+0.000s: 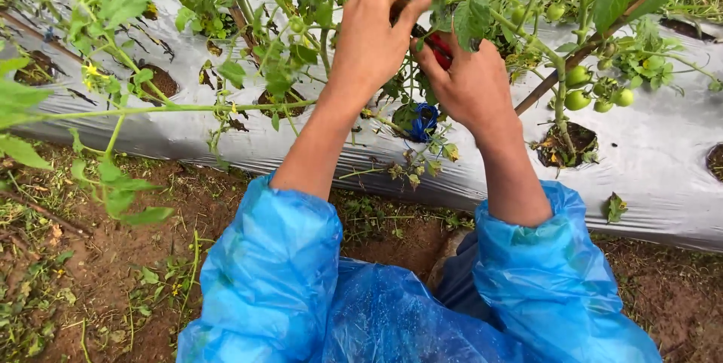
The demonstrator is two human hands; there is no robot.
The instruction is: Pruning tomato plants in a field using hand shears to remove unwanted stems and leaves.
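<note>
My left hand reaches up into a tomato plant, its fingertips pinched on a green stem near the top of the view. My right hand sits just right of it, fingers curled around a small red-handled tool that is mostly hidden by the hand and leaves. Both arms wear blue plastic sleeves. A blue tie or ribbon hangs on the stem below my hands.
Silver plastic mulch covers the raised bed, with planting holes in it. Green unripe tomatoes hang at the right beside a slanted wooden stake. Bare brown soil with weeds lies in the furrow at lower left.
</note>
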